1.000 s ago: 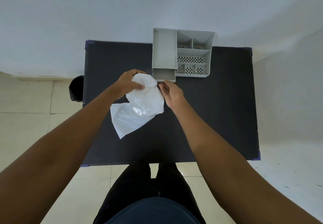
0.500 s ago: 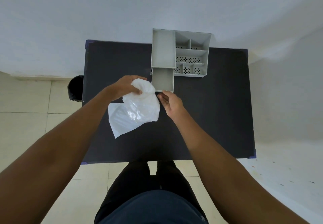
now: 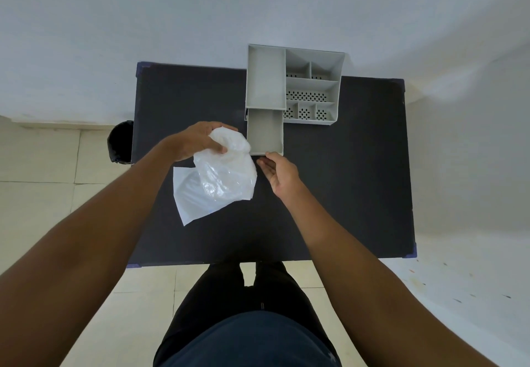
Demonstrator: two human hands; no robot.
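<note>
Left hand (image 3: 198, 141): clamped on the bunched top of the bag (image 3: 220, 183), fingers curled round it.
Bag: white plastic, held over the table (image 3: 344, 194), just left of the drawer (image 3: 265, 131). Its bunched end met the drawer's near-left corner; touching or only overlapping, I could not tell.
Bag axis: slanted, from the gripped end by the drawer to a loose corner pointing toward me and leftward.
Right hand (image 3: 282, 176): fingertips at the drawer's front lip; whether they pinched it, I could not tell.
Drawer: drawn out of the organizer (image 3: 312, 88) toward me, open side up, long axis running from me to the wall.
Key relation: the drawer lay just right of my left grip and slightly beyond it. I judged that a short carry rightward would bring the bag over it, lengthwise turning needed.
Bin (image 3: 120, 141): on the floor, by the table's left edge.
</note>
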